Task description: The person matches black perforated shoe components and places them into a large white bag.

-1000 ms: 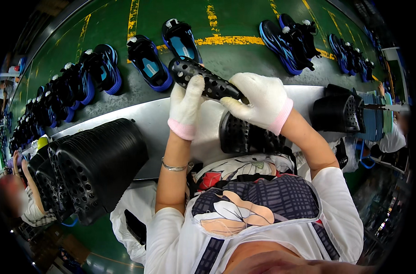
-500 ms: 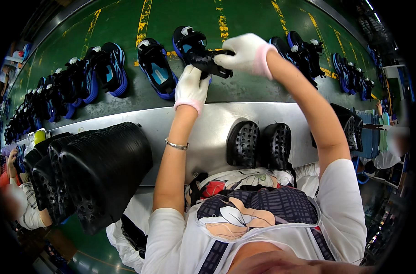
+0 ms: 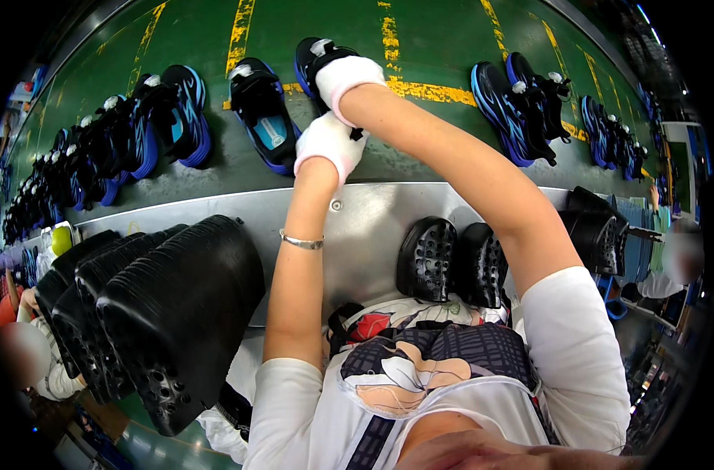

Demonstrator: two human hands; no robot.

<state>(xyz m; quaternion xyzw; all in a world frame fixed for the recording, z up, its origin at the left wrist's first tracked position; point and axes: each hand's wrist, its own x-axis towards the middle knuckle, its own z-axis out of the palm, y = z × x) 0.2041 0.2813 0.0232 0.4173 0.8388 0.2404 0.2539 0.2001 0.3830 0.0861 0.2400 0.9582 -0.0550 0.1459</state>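
In front of me, a black and blue sports shoe stands on the green surface with its toe away from me. My left hand, in a white glove with a pink cuff, is closed around its heel. My right hand, gloved the same way, is curled over the shoe's opening and hides most of it. The black plastic shoe insert it held is now out of sight under that hand. A small black piece sticks out between the hands. Left of them stands a matching shoe with a light blue insole.
Stacked black perforated inserts fill the left of the metal ledge. Two loose inserts lie on its right half, with more inserts farther right. Rows of shoes extend left, and others stand right. People work at both sides.
My right hand has moved left and over the shoe's opening, taking the black insert with it out of view. My left hand has shifted slightly and stays at the heel.
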